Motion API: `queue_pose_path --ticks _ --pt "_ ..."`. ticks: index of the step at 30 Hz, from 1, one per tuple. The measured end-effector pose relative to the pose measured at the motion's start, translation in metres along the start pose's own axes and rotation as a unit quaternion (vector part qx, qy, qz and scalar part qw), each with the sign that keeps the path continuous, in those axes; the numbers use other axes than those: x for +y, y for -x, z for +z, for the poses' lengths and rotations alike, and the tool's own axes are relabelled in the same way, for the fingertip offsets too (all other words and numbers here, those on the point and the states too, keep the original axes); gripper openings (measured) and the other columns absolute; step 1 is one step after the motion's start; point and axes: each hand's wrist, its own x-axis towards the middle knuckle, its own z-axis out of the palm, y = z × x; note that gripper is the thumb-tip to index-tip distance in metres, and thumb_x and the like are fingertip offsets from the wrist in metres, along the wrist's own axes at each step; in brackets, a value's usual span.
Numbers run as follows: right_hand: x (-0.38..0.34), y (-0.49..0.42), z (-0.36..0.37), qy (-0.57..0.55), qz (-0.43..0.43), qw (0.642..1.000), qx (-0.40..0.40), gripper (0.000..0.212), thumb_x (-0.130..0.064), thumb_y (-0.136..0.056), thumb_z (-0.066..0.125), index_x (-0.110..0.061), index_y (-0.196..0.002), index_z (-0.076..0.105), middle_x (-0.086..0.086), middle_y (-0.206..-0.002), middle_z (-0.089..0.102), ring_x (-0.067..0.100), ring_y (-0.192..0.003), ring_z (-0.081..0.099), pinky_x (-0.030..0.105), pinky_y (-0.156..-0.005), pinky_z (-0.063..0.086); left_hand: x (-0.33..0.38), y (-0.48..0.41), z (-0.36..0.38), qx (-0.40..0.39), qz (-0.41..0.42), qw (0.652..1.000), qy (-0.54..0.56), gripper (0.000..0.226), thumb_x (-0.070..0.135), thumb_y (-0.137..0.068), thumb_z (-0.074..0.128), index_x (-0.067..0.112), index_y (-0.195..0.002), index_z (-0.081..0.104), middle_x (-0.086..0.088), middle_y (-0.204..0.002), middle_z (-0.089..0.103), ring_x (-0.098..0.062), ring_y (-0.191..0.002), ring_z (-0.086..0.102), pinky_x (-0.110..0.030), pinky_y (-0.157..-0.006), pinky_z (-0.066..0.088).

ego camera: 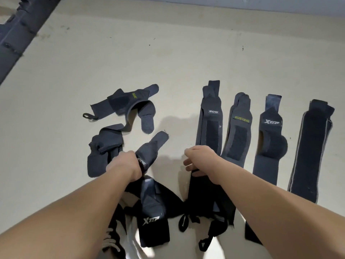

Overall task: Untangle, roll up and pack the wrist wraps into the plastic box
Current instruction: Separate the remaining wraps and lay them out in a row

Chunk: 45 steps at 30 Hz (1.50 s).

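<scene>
Two hands at work over wrist wraps spread on the floor (177, 58). Our left hand (127, 163) is clenched around the near end of a grey wrap (151, 150). Its long axis runs away from that hand, forward and to the right, with the free tip lying flat on the floor. Our right hand (199, 159) has curled fingers and, as far as we can tell, pinches the far end of a black wrap (203, 193). That strap trails back from the hand towards our body, with loops at its near end.

The hands are level with each other, with bare floor between them. The left hand is much the nearer to the tangle (106, 146), which lies just to its left. Beyond and to the right of the right hand, a row (210, 124) of four wraps lies straight, side by side. A third wrap (151, 217) lies beneath the left wrist. We judge that the grey wrap must first be pulled clear along its length. The plastic box is not in view.
</scene>
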Motion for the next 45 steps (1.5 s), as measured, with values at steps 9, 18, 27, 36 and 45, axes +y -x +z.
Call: queue_pose_path --ticks 9,18,27,36,45 --pt "0.007 0.031 -0.017 -0.059 0.035 0.998 0.005 0.026 -0.027 -0.106 0.052 -0.013 -0.125 0.061 0.010 -0.106 0.077 0.028 -0.103 0.074 0.044 -0.092 0.062 -0.018 0.007 0.014 -0.026 -0.019 0.998 0.045 0.059 0.030 -0.087 0.066 0.016 -0.140 0.044 -0.012 -0.141 0.050 -0.038 -0.133 0.050 -0.044 -0.109 0.048" --pt "0.013 0.043 -0.012 -0.091 -0.006 0.994 -0.063 0.027 -0.031 -0.100 0.050 -0.009 -0.109 0.065 0.010 -0.089 0.069 0.034 -0.083 0.067 0.031 -0.074 0.054 0.009 0.034 -0.037 0.026 0.069 0.963 0.259 0.046 0.007 -0.101 0.047 0.001 -0.147 0.050 -0.023 -0.140 0.061 -0.042 -0.128 0.060 -0.041 -0.101 0.050" --pt "-0.033 0.091 -0.023 -0.326 -0.130 0.924 -0.150 0.043 -0.048 -0.103 0.062 -0.015 -0.128 0.072 0.007 -0.119 0.078 0.024 -0.111 0.074 0.040 -0.096 0.059 0.053 0.149 -0.069 0.222 0.342 0.903 0.134 0.112 0.063 -0.076 0.075 0.034 -0.165 0.014 0.010 -0.126 0.038 -0.012 -0.115 0.055 -0.029 -0.092 0.052" --pt "-0.014 0.123 -0.055 -0.283 -0.246 0.913 -0.158 0.031 -0.016 -0.110 0.053 -0.029 -0.128 0.074 -0.002 -0.128 0.076 0.018 -0.122 0.071 0.038 -0.109 0.052 0.057 0.177 -0.049 0.131 0.329 0.847 0.396 0.085 0.022 -0.082 0.086 0.050 -0.146 0.037 0.013 -0.103 0.071 -0.003 -0.087 0.073 -0.030 -0.080 0.059" --pt "0.004 0.116 -0.048 -0.249 -0.234 0.938 -0.060 0.034 -0.034 -0.095 0.069 -0.015 -0.124 0.070 0.011 -0.110 0.081 0.031 -0.110 0.075 0.052 -0.106 0.055 0.051 0.168 -0.026 -0.070 0.302 0.866 0.393 0.017 0.012 -0.075 0.088 0.009 -0.084 0.074 0.000 -0.075 0.071 -0.013 -0.070 0.065 -0.031 -0.072 0.054"
